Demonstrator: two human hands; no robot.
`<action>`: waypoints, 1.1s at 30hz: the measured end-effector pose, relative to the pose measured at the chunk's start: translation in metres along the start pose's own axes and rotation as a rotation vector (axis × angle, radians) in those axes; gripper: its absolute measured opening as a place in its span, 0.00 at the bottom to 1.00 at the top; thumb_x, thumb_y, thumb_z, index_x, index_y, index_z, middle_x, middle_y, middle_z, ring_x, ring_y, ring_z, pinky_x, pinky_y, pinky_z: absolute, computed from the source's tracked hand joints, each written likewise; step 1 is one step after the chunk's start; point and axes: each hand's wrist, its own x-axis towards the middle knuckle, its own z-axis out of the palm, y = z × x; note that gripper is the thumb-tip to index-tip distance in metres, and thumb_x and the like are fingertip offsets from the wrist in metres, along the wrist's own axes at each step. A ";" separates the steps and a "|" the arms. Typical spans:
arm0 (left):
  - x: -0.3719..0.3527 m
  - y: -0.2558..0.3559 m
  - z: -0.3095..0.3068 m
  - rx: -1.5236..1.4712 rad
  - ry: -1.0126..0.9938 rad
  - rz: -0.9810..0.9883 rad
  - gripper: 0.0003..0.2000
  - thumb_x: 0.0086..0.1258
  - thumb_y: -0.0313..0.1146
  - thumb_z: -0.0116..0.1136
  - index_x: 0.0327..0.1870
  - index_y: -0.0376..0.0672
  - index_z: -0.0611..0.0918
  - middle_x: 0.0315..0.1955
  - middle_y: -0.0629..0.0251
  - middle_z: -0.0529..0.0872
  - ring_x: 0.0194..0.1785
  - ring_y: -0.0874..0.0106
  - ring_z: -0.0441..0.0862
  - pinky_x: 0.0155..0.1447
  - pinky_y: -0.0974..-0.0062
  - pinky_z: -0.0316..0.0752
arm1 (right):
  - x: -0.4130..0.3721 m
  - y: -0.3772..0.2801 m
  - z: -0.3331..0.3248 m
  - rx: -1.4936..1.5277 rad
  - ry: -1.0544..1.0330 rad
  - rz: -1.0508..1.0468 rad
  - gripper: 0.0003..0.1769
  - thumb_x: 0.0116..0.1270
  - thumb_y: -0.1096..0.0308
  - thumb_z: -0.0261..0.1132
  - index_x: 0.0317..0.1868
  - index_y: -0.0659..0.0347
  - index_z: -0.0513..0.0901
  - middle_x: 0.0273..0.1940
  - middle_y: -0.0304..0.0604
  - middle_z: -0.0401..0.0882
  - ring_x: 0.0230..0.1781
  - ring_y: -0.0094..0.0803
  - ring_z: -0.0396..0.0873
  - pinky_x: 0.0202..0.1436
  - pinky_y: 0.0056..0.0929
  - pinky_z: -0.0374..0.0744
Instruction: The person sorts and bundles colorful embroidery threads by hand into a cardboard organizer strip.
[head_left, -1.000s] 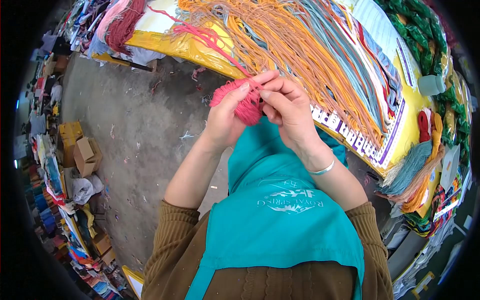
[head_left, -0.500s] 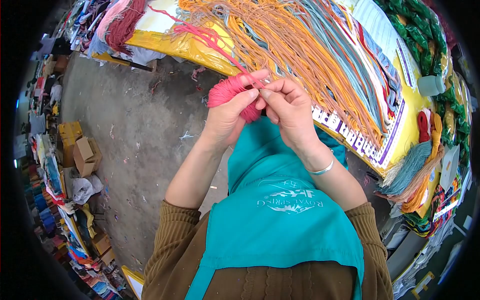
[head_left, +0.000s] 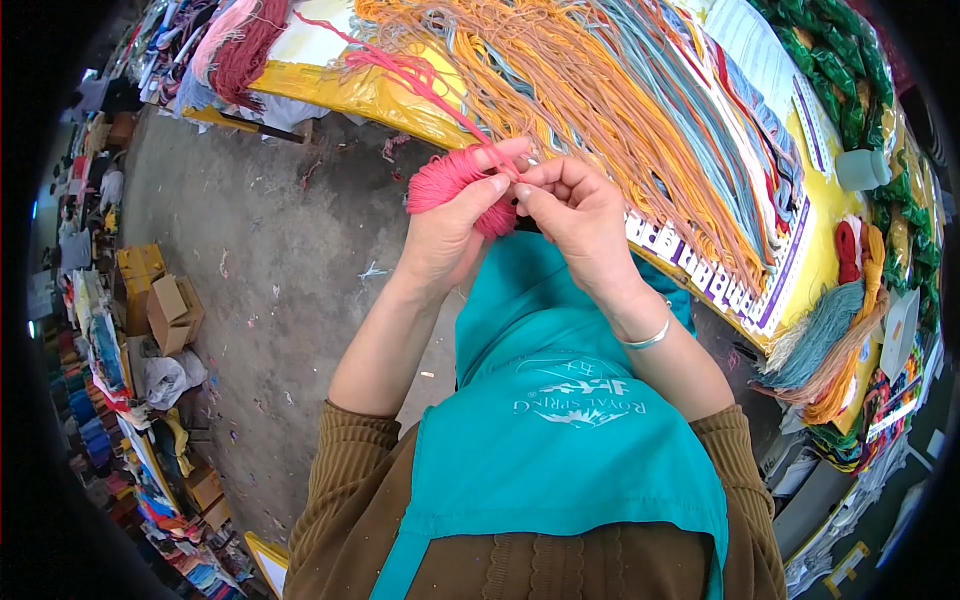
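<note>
A looped bundle of pink yarn (head_left: 445, 182) hangs over my left hand (head_left: 455, 220), whose fingers close round it near the table edge. Pink strands (head_left: 425, 90) run from the bundle up to the left across the table. My right hand (head_left: 575, 210) is pinched against the left fingertips, on a pink strand beside the bundle. The fingertips of both hands almost meet, and the exact strand between them is partly hidden. Long orange, tan and blue-grey threads (head_left: 600, 120) lie on the table just beyond my hands.
The yellow-edged table (head_left: 330, 92) curves around in front. Purple-and-white printed cards (head_left: 735, 292) line the threads' ends. A pale green cup (head_left: 862, 171) and coloured skeins (head_left: 835, 330) are on the right. Open cardboard boxes (head_left: 173, 312) stand on the concrete floor (head_left: 270, 290) at left.
Both hands have shifted slightly left, with the pink bundle turning a little in the left hand. The fingertips remain pinched close together on the strand.
</note>
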 end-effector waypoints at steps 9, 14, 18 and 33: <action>0.001 -0.003 -0.003 -0.031 -0.018 0.017 0.15 0.70 0.21 0.55 0.57 0.30 0.79 0.49 0.57 0.84 0.51 0.72 0.81 0.57 0.72 0.78 | -0.001 0.000 -0.001 0.071 0.001 0.003 0.02 0.67 0.75 0.63 0.39 0.62 0.79 0.33 0.37 0.82 0.25 0.13 0.71 0.26 0.15 0.66; 0.000 -0.002 -0.001 0.008 -0.022 0.010 0.16 0.70 0.23 0.55 0.58 0.31 0.79 0.42 0.61 0.85 0.50 0.72 0.81 0.59 0.72 0.75 | 0.000 -0.002 -0.001 0.202 -0.001 0.122 0.03 0.68 0.72 0.64 0.39 0.61 0.79 0.29 0.33 0.80 0.20 0.12 0.64 0.22 0.15 0.59; 0.001 -0.004 0.002 0.089 -0.006 0.091 0.16 0.70 0.21 0.55 0.58 0.31 0.80 0.44 0.61 0.85 0.50 0.73 0.81 0.60 0.73 0.75 | 0.000 -0.008 0.001 0.104 0.019 0.202 0.02 0.68 0.73 0.65 0.37 0.62 0.80 0.27 0.30 0.78 0.21 0.10 0.65 0.23 0.13 0.60; 0.007 -0.006 -0.019 -0.071 -0.170 0.049 0.08 0.69 0.25 0.48 0.40 0.33 0.81 0.39 0.58 0.84 0.45 0.68 0.82 0.54 0.67 0.77 | 0.000 -0.013 -0.016 0.647 -0.137 0.413 0.04 0.65 0.73 0.67 0.39 0.61 0.80 0.26 0.31 0.73 0.18 0.12 0.59 0.19 0.15 0.56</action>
